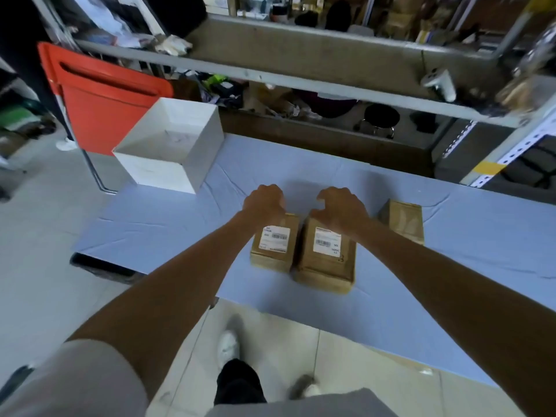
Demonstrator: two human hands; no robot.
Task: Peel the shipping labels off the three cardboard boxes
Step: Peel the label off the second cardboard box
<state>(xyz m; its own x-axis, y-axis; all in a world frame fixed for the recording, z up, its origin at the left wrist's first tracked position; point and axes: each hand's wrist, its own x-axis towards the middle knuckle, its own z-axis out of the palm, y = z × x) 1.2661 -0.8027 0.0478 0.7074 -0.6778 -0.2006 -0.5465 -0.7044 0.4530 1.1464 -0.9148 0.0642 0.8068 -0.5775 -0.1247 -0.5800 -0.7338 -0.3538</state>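
Three cardboard boxes stand on a table under a pale blue cloth (168, 224). The left box (272, 254) carries a white shipping label (276, 238) on top. The middle box (326, 266) is larger and has its own white label (326, 240). A smaller right box (403, 221) shows tape on top and no label that I can see. My left hand (264, 201) hovers over the far end of the left box with fingers curled, holding nothing. My right hand (341, 207) is over the far end of the middle box, fingers curled, thumb out; whether it touches is unclear.
An open white box (198, 164) sits at the table's far left corner. Behind it stands a red bin (99, 115). A metal shelf rail (270, 76) crosses beyond the table. The table's near edge runs diagonally above my feet (228, 344).
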